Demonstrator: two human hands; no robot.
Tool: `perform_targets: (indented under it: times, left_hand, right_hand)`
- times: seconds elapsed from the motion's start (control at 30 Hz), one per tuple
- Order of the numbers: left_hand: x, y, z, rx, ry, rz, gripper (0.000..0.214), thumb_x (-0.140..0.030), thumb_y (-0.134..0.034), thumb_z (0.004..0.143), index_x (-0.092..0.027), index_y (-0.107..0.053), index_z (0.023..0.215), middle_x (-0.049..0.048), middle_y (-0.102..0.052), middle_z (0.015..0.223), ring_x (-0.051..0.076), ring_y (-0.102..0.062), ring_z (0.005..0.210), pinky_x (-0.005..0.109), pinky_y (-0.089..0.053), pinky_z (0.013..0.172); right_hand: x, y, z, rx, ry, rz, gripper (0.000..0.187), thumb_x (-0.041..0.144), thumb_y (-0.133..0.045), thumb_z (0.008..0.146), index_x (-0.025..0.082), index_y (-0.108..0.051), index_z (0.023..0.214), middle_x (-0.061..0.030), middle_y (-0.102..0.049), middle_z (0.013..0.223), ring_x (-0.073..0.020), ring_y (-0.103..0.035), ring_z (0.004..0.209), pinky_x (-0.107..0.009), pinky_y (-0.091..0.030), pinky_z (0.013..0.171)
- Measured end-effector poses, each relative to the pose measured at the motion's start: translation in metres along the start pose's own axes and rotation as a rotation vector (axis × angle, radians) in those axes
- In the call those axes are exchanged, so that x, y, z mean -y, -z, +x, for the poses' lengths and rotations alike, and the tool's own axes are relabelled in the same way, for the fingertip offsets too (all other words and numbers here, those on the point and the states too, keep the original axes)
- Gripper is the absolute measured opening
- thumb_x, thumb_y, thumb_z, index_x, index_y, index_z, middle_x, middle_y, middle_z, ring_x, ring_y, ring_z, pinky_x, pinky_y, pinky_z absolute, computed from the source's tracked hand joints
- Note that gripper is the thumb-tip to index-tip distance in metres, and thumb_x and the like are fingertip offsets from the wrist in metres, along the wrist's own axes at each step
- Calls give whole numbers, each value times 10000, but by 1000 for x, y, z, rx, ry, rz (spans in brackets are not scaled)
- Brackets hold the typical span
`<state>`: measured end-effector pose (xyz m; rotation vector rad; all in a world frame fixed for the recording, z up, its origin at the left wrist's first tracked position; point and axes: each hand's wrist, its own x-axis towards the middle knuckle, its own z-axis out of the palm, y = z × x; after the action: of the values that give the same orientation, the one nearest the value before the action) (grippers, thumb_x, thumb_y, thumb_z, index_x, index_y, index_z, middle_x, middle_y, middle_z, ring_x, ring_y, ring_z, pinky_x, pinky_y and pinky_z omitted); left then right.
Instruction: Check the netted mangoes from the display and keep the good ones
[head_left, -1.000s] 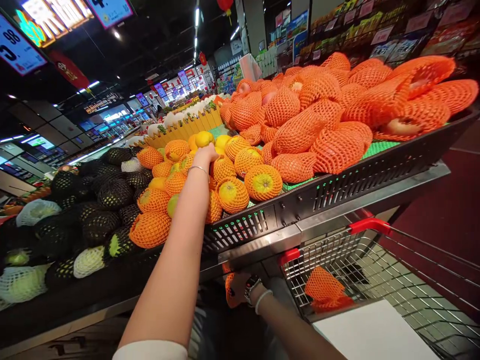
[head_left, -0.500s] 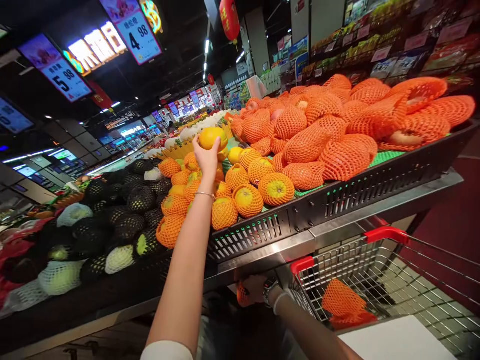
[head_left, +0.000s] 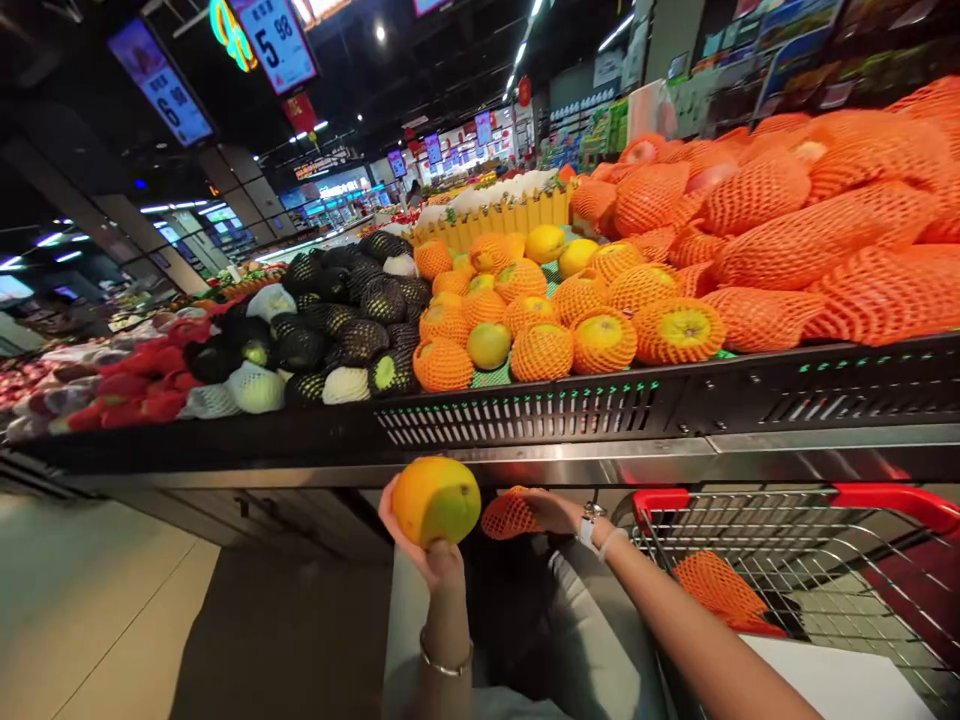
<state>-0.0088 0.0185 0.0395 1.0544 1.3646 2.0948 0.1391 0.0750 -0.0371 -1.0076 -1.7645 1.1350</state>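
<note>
Yellow-green fruit (head_left: 436, 502) is cupped in the left hand (head_left: 421, 552) below the bench edge (head_left: 525, 466), its underside hidden; orange foam netting (head_left: 508, 516) is clamped in the right hand (head_left: 553, 511), its fingers hidden by the mesh.

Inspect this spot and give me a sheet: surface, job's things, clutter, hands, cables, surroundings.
Surface: black slotted produce display with a steel rail along its front edge.
Job's things: a yellow-green citrus fruit, bare of netting; an orange foam net sleeve.
Clutter: orange-netted citrus fruits and dark-netted melons piled on the display; a second orange foam net in the shopping cart.
Hands: left hand cups the fruit below the rail; right hand grips the sleeve, apart from the fruit.
Cables: nothing seen.
Surroundings: red-handled wire shopping cart at right, pale floor, lit price signs overhead.
</note>
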Motion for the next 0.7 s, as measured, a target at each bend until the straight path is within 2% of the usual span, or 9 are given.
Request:
perform_targets:
  times: [0.1, 0.2, 0.23, 0.3, 0.4, 0.47, 0.57, 0.63, 0.7]
  left_hand:
    - [31, 41, 0, -17, 319, -182, 705, -651, -539, 669, -308, -345, 1253, 77, -406, 1399, 329, -479, 1258, 453, -524, 896]
    - [34, 59, 11, -59, 379, -212, 666, -568, -622, 654, -319, -373, 1220, 57, -446, 1367, 277, -519, 1223, 371, -537, 858]
    - [31, 61, 13, -71, 370, -226, 652, -560, -625, 659, -333, -383, 1220, 43, -454, 1362, 265, -526, 1216, 361, -538, 850]
    - [22, 63, 13, -73, 388, -295, 619, -589, -592, 685, -352, -412, 1228, 28, -471, 1356, 262, -542, 1196, 379, -541, 836]
    - [12, 62, 9, -4, 536, -493, 648, -670, -557, 689, -310, -487, 1224, 69, -541, 1278, 274, -597, 1097, 379, -552, 766]
    - [12, 63, 8, 151, 718, -643, 746, -723, -560, 655, -253, -514, 1233, 117, -598, 1159, 260, -636, 948, 310, -541, 599]
    - [24, 62, 7, 525, 1027, -790, 941, -774, -575, 596, -196, -454, 1329, 134, -626, 959, 204, -606, 704, 182, -358, 352]
    - [38, 58, 3, 735, 1184, -824, 998, -798, -579, 569, -186, -436, 1343, 122, -620, 880, 178, -576, 623, 145, -264, 308]
    - [53, 51, -5, 878, 1292, -821, 948, -836, -557, 538, -194, -516, 1233, 110, -615, 819, 169, -562, 553, 141, -215, 278]
  right_hand:
    - [15, -10, -8, 124, 53, 136, 442, 518, -601, 773, 89, -674, 696, -22, -664, 694, -109, -650, 659, -219, -567, 663]
    - [33, -14, -15, 162, 80, 224, 294, 428, -754, 654, 139, -704, 671, -65, -707, 733, -182, -680, 762, -301, -581, 774]
    - [37, -14, -17, 137, 62, 266, 269, 398, -775, 643, 146, -719, 717, -79, -722, 790, -196, -685, 799, -330, -577, 817]
    - [42, -16, -22, 4, -5, 389, 320, 403, -786, 640, 161, -733, 842, -100, -729, 922, -214, -687, 872, -374, -564, 880]
    - [42, -19, -27, -178, -106, 591, 414, 474, -749, 677, 193, -709, 978, -105, -698, 1089, -226, -665, 1002, -415, -527, 962]
    - [41, -19, -29, -242, -92, 694, 423, 515, -700, 705, 213, -691, 1001, -92, -683, 1135, -232, -649, 1049, -445, -507, 989]
    - [46, -13, -27, -304, -39, 760, 443, 565, -500, 811, 245, -645, 1081, -65, -641, 1226, -230, -614, 1125, -491, -476, 1015]
    - [51, -7, -24, -307, -65, 798, 477, 559, -351, 871, 264, -597, 1154, -47, -587, 1307, -224, -582, 1177, -517, -460, 1021]
    - [55, 0, -22, -305, -122, 833, 501, 569, -298, 877, 266, -583, 1156, -48, -583, 1311, -228, -586, 1168, -519, -479, 985]
